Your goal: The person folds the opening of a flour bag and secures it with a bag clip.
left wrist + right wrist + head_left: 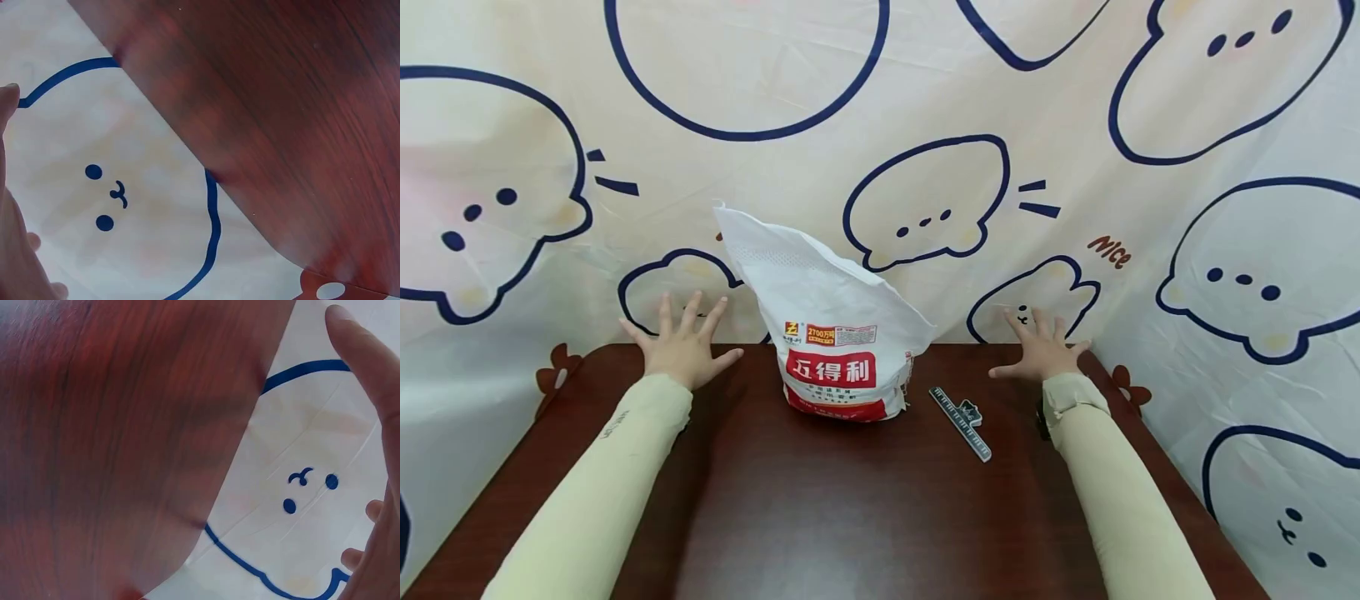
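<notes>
Near the back of the table a white bag (835, 292) with red printed panels stands upright, its top pinched flat and slanting up to the left. To the left of the bag my left hand (683, 346) is spread with straight fingers over the table's back edge, holding nothing. My right hand (1040, 350) is likewise spread at the back right, also holding nothing. Between the bag and that hand lies a dark clip (961, 423) with a ruler-like marked bar. In the wrist views only parts of the left hand (19, 250) and right hand (381, 425) show, at the frame edges.
The dark reddish-brown wooden table (820, 517) has rounded back corners. A pale curtain (760, 175) with blue cartoon outlines hangs behind it and along both sides.
</notes>
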